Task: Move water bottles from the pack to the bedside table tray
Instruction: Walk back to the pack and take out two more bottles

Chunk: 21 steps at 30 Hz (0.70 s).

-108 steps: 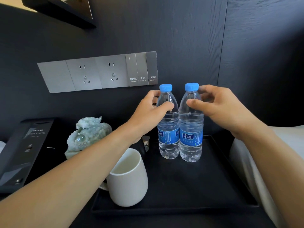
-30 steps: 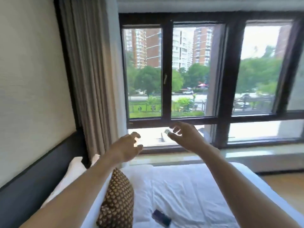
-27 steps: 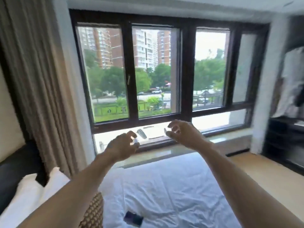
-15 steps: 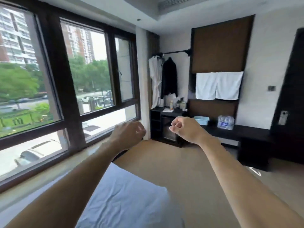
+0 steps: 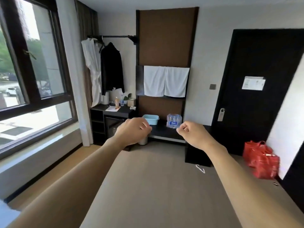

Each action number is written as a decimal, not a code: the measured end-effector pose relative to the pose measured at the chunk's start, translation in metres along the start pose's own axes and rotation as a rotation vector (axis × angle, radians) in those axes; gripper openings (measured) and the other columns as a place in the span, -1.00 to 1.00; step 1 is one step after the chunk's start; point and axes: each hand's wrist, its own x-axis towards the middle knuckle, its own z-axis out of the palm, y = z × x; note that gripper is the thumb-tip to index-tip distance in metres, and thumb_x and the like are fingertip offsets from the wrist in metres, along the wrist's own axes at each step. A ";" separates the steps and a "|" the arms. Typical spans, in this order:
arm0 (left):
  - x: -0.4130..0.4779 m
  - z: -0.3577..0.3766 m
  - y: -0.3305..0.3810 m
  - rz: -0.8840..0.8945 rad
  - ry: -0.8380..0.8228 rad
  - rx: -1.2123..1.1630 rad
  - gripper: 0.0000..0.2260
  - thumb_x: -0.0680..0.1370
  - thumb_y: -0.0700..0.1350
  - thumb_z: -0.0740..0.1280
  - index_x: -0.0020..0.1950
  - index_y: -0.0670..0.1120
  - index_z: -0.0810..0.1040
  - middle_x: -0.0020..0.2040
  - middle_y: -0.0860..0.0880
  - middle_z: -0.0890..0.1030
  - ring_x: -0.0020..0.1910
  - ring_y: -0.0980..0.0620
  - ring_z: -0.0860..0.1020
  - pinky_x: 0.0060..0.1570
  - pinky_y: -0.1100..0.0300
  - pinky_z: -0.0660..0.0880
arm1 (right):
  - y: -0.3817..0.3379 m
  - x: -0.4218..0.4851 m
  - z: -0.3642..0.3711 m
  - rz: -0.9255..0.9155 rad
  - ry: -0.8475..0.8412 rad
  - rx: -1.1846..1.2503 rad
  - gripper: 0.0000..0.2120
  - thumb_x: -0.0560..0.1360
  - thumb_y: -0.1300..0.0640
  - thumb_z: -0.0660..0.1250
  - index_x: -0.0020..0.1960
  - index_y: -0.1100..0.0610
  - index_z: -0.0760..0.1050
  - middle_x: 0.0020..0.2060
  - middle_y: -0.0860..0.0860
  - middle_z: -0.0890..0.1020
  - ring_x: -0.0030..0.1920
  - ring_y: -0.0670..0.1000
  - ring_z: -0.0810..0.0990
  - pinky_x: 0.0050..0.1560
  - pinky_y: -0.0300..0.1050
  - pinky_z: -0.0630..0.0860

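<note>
Room: carpeted floor [image 5: 148, 186] lay bare and wide between me and the far wall, with a window [image 5: 32, 63] running down the left side and a dark door [image 5: 256, 96] on the right.
Counter: I saw a low dark counter [image 5: 166, 133] against the far wall, its front edge running level below the hanging white towels [image 5: 166, 81].
Pack: the pack of water bottles [image 5: 174, 121] stood upright on the counter, near its back, just beside a light blue basin [image 5: 151, 119] on its left.
Left hand: my left hand [image 5: 133, 130] was raised in front of me, fingers loosely curled toward the thumb, gripping nothing.
Right hand: my right hand [image 5: 192, 134] was raised level with it, fingers curled in, also carrying nothing.
Gap: both hands were well apart from the pack, which showed between them.
Right edge: a red bag [image 5: 261, 159] sat on the floor near the door, beside the white wall corner.
Left edge: a dark cabinet [image 5: 111, 122] stood under the hanging robes [image 5: 102, 68], narrowing the floor there.
</note>
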 end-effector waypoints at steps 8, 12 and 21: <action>0.317 0.056 -0.047 0.050 0.017 -0.122 -0.83 0.47 0.10 0.27 -0.05 0.18 0.63 -0.07 0.21 0.70 0.02 0.07 0.65 0.09 0.05 0.59 | 0.077 0.269 0.004 0.080 0.142 0.030 -0.78 0.57 -0.07 0.33 0.12 0.01 0.61 0.03 -0.06 0.67 0.08 0.00 0.65 0.19 0.02 0.57; 0.462 0.095 -0.052 0.079 -0.034 -0.125 -0.85 0.46 0.08 0.26 -0.09 0.18 0.63 -0.09 0.20 0.70 -0.02 0.09 0.66 0.09 0.02 0.61 | 0.113 0.406 0.004 0.114 0.128 0.019 -0.73 0.57 -0.08 0.33 0.20 0.02 0.59 0.14 -0.03 0.68 0.14 0.00 0.64 0.20 -0.02 0.57; 0.756 0.250 -0.080 0.114 -0.108 -0.112 -0.84 0.50 0.00 0.27 -0.05 0.15 0.64 -0.11 0.21 0.68 -0.01 0.08 0.66 0.11 0.03 0.61 | 0.250 0.702 0.040 0.125 0.120 0.036 -0.73 0.60 -0.07 0.29 0.19 0.04 0.59 0.13 -0.03 0.64 0.14 0.01 0.61 0.20 0.01 0.55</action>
